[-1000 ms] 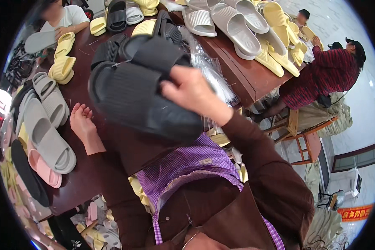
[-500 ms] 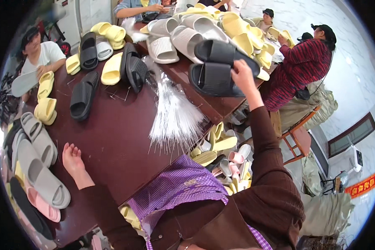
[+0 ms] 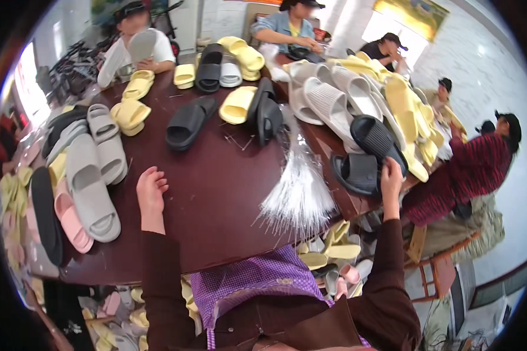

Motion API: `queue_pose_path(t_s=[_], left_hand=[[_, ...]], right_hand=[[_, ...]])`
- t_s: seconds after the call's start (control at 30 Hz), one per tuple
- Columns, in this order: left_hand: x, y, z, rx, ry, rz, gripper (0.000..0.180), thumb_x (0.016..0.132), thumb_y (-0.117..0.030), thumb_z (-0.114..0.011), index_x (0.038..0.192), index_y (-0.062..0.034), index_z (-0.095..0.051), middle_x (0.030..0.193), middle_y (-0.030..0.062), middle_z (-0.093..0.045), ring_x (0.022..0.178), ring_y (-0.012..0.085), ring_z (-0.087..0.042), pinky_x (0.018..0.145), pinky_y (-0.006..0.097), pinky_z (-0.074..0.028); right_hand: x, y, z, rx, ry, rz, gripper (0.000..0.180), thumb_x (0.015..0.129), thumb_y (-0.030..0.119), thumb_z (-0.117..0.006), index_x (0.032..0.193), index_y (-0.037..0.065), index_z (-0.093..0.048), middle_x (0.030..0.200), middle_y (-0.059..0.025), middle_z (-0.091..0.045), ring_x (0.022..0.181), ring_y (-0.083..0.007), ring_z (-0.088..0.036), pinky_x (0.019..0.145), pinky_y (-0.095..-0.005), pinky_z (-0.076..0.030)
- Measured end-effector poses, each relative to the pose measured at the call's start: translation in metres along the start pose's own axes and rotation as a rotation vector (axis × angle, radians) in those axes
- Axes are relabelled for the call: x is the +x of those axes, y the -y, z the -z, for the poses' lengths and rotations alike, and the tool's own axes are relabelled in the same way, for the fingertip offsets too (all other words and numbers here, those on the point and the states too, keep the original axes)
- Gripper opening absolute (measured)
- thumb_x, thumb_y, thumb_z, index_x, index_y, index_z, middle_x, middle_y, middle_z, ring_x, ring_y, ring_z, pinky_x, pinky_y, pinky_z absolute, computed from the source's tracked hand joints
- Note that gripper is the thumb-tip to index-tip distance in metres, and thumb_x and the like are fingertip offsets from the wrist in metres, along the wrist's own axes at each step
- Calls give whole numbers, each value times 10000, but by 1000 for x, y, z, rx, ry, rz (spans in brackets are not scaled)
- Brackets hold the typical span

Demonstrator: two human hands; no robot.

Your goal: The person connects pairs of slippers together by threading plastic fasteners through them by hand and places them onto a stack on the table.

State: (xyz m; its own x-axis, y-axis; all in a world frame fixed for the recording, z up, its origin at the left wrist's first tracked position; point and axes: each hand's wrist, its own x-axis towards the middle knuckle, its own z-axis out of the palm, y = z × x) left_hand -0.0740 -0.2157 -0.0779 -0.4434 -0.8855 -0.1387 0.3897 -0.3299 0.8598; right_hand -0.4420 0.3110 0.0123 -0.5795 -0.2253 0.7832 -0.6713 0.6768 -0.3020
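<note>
My right hand (image 3: 392, 177) pinches the edge of a black slide sandal (image 3: 360, 174) at the front of the pile on the right. A second black slide sandal (image 3: 373, 137) lies against it, just behind. Over the left part of the dark red table hovers my left hand (image 3: 152, 186), palm partly turned inward, fingers loosely curled and apart, with nothing in it. Between my hands and closer to the right one lies a fanned bundle of thin clear plastic strands (image 3: 298, 196). Past it, a lone black slide (image 3: 188, 123) rests on the table (image 3: 211, 193).
Grey slides (image 3: 88, 181), a pink slide (image 3: 70, 219) and black ones line the table's left edge. Yellow slides (image 3: 404, 102) and white ones (image 3: 331, 102) heap at the right. Several co-workers sit around the table. Below the edge lie more slides (image 3: 339, 251).
The view has swung, so the table sits farther right. My right hand has lowered the black slides to the front of the right pile. My left hand stays empty over the table.
</note>
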Motion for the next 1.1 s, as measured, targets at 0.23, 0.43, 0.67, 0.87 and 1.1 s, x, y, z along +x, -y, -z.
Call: queue_pose_path(t_s=[0.23, 0.43, 0.67, 0.87, 1.1], left_hand=[[-104, -99, -83, 37, 452, -348, 318, 875, -90, -537, 1182, -18, -497, 965, 79, -609, 783, 121, -562, 693, 248, -463], [-218, -185, -156, 92, 1022, -808, 748, 820, -303, -656, 1366, 19, -260, 982, 172, -574, 792, 191, -548, 688, 295, -472], [-258, -226, -185, -62, 1400, -1039, 666, 837, -275, -630, 1334, 55, -333, 1052, 217, -573, 784, 204, -554, 693, 304, -475], [-282, -220, -171, 62, 1325, -1095, 642, 837, -263, -627, 1321, 56, -350, 1059, 213, -573, 787, 201, -555, 696, 301, -474], [-289, -206, -134, 256, 1242, -1063, 615, 837, -250, -623, 1307, 57, -370, 1068, 208, -574, 791, 197, -557, 699, 298, -473]], right_hand=[[-8, 57, 8, 214, -135, -14, 201, 879, 10, -523, 1067, -15, -585, 946, -115, -616, 850, -197, -594, 770, -274, -465], [-32, 105, 1, 196, -158, 221, 197, 884, 0, -514, 1072, -36, -563, 948, -116, -613, 863, -180, -587, 772, -270, -464], [-66, 126, -18, 392, 0, 73, 135, 868, -43, -525, 987, -35, -586, 918, -127, -590, 833, -225, -572, 754, -287, -464], [-71, 113, -13, 492, -12, 3, 112, 879, -20, -531, 975, -35, -587, 924, -115, -595, 840, -195, -569, 756, -278, -460], [-68, 103, -11, 417, 19, 32, 98, 890, 5, -535, 963, -28, -589, 899, -87, -606, 835, -162, -568, 775, -265, -458]])
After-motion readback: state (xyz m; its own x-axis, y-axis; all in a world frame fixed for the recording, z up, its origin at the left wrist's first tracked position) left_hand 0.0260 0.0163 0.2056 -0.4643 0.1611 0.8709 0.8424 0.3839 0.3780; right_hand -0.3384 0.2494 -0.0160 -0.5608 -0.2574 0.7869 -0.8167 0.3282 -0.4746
